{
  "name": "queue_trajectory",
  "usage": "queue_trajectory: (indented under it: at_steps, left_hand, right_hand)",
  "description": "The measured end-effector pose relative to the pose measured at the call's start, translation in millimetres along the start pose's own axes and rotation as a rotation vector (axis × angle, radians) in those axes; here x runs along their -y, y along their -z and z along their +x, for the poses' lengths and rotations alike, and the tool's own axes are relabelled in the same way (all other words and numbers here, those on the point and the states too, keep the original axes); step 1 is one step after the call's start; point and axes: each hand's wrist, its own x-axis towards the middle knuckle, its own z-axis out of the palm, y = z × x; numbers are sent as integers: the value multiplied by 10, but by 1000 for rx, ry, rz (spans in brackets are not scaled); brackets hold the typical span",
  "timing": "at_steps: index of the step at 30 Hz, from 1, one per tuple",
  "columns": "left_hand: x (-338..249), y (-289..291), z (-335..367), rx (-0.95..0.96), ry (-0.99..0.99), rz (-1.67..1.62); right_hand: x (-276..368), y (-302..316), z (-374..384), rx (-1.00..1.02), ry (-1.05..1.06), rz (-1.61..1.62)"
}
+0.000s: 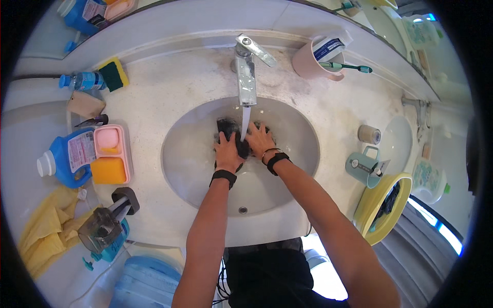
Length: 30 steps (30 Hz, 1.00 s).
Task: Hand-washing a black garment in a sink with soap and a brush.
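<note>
Inside the oval white sink (pixel 179 154), a wet black cloth-like bundle (pixel 226 124) lies beneath the faucet (pixel 247 82). Its exact kind cannot be made out. A stream of water (pixel 246 120) runs down onto it between my hands. My left hand (pixel 228 154) presses on the bundle's near left side, fingers spread and pointing away from me. On the right side, my right hand (pixel 261 140) rests on it with its fingers apart. Both palms are hidden, as is the bundle's underside. Each wrist wears a black band.
At left stand a pink soap tray (pixel 127 154), a blue jug (pixel 72 156), a sponge (pixel 114 74) and a dark pump bottle (pixel 100 228). A pink cup (pixel 306 60) holding a toothbrush is behind right. A green mug (pixel 362 168) and yellow bin (pixel 365 215) stand right.
</note>
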Motion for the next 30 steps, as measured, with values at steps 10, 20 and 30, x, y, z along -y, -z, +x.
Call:
queue_trajectory:
  at_steps: [10,20,30]
  left_hand:
    - [-59,384,-331,183,618,-371]
    - [280,418,-34,11,688,-1058]
    - [236,313,-194,162,630,-1704]
  right_hand:
    - [-173,277,-379,155,-205,397]
    - [360,456,-72,223,-877,1246]
    - [220,437,-351,-17,-423,1408]
